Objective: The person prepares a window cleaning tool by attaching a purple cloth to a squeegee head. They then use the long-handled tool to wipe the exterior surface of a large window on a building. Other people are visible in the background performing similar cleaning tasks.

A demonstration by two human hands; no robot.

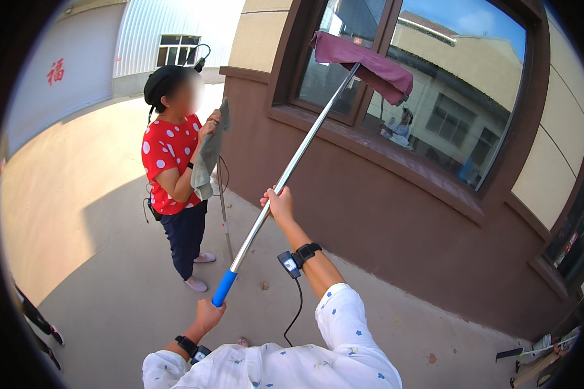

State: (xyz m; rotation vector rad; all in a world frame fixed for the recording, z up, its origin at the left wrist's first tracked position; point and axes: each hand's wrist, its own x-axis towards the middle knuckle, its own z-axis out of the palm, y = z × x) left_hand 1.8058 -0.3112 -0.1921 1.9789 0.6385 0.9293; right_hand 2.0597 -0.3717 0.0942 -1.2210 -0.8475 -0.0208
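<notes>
A long metal pole (299, 153) with a blue grip (224, 288) slants up and away from me. My left hand (210, 313) is wrapped around its lower end, at the blue grip. Further up the shaft, my right hand (278, 200) holds the bare metal. On the far end is a wide flat head covered by a maroon cloth (365, 61). The cloth-covered head is in front of the window pane (447, 92); whether it touches the glass I cannot tell. Each of my wrists carries a strapped device.
Left of the pole stands a person (173, 160) gripping a grey cloth (209, 160), with another pole (224, 214) beside them. A brown sill (379, 155) juts from the wall (350, 214). Another person's legs (37, 316) show at far left. Tools (535, 350) lie at lower right.
</notes>
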